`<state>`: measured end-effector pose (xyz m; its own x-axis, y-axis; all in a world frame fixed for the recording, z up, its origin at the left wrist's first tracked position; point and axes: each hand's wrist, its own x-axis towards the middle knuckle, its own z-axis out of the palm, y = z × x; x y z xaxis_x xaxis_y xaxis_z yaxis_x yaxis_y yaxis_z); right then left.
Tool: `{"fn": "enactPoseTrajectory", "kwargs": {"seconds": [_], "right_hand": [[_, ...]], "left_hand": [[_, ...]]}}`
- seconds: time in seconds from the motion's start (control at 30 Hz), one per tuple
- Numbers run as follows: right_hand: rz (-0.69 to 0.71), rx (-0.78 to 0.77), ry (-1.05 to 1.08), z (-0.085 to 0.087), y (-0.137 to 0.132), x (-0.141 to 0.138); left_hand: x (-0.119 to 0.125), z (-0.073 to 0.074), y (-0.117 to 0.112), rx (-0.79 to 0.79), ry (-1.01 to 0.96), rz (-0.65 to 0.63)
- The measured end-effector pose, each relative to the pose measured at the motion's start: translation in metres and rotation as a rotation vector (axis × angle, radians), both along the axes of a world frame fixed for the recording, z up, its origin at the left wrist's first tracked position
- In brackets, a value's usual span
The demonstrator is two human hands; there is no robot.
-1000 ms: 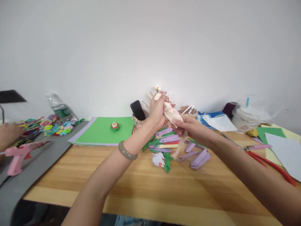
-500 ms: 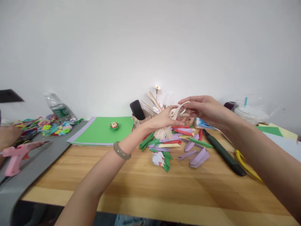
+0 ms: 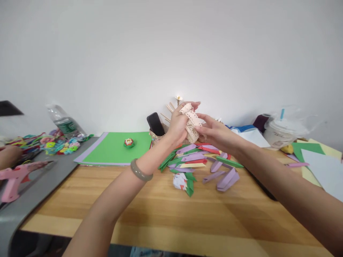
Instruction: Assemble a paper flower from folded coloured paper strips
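Observation:
Cream lace ribbon (image 3: 192,123) is bunched between my two hands, above the pile of paper. My left hand (image 3: 178,123), with a bangle on its wrist, is closed round the ribbon. From the right, my right hand (image 3: 213,130) pinches the lace with thumb and fingers. Under them lie folded paper strips (image 3: 194,157) in purple, green, red and cream. A white and green folded paper flower (image 3: 180,181) rests in front of the pile, beside loose purple strips (image 3: 227,179).
A green paper stack (image 3: 112,150) with a small paper ornament (image 3: 129,143) lies left. Behind stands a basket holding a phone (image 3: 155,124) and sticks. A pink glue gun (image 3: 16,182) is far left near another person's hand (image 3: 10,156). A plastic cup (image 3: 281,132) stands right.
My left hand has turned upward and gathered the lace, which was hanging loosely between the hands. My right hand has moved left and down to the bunch.

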<state>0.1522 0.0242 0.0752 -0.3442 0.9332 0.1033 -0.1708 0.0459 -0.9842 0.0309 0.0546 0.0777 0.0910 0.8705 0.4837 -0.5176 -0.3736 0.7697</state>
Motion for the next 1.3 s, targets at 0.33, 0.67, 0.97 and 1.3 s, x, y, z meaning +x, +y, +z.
{"fn": "enactPoseTrajectory", "kwargs": {"seconds": [0.33, 0.67, 0.97, 1.3], "right_hand": [[-0.014, -0.19, 0.042, 0.019, 0.032, 0.016], [-0.281, 0.024, 0.056, 0.022, 0.038, 0.021], [-0.601, 0.141, 0.165, 0.017, 0.068, 0.078], [-0.527, 0.1, 0.027, 0.0, 0.071, 0.079]], "left_hand": [[-0.01, 0.017, 0.006, 0.698, 0.899, 0.456], [0.011, 0.019, 0.035, 0.844, 1.239, 0.577], [0.016, -0.016, 0.044, 1.269, 1.534, 0.185], [-0.014, -0.026, 0.079, 1.25, 1.823, 0.36]]}}
